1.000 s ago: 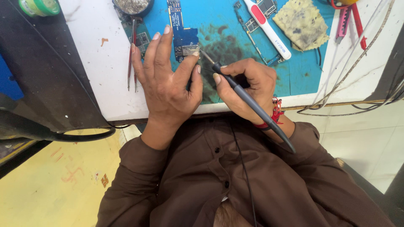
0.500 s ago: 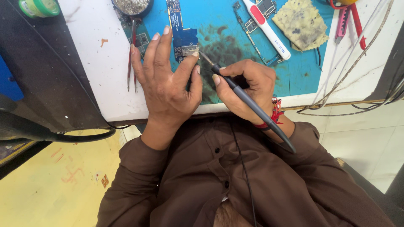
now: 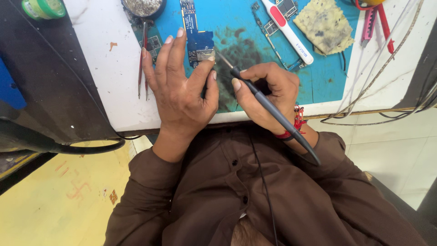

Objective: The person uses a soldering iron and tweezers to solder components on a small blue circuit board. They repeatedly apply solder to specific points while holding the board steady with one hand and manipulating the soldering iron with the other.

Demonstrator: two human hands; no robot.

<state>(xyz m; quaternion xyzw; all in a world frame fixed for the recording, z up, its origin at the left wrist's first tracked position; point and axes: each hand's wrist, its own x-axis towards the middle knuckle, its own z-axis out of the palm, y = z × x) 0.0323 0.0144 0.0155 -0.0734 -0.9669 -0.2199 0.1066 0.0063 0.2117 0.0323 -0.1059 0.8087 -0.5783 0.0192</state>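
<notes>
Two hands are working over a blue mat [image 3: 318, 77] on the white table [image 3: 104, 82]. The left hand [image 3: 182, 91] is lying flat and spread wide, its fingertips pressing down on a small blue circuit board [image 3: 199, 43] near the mat's upper left. The right hand [image 3: 268, 89] is closing around a slim dark soldering iron [image 3: 273, 109] in a pen grip, with the iron's tip touching the board's lower right corner, just beside the left index finger.

Risks, as I judge them: the hot tip is sitting very close to the left fingertips, so a small slip could be burning skin. The iron's cable is trailing across the brown shirt [image 3: 255, 196], and a snag there could be jerking the tip off the joint. Tweezers [image 3: 142, 64] are lying just left of the left hand, and a sideways nudge could be knocking them.
</notes>
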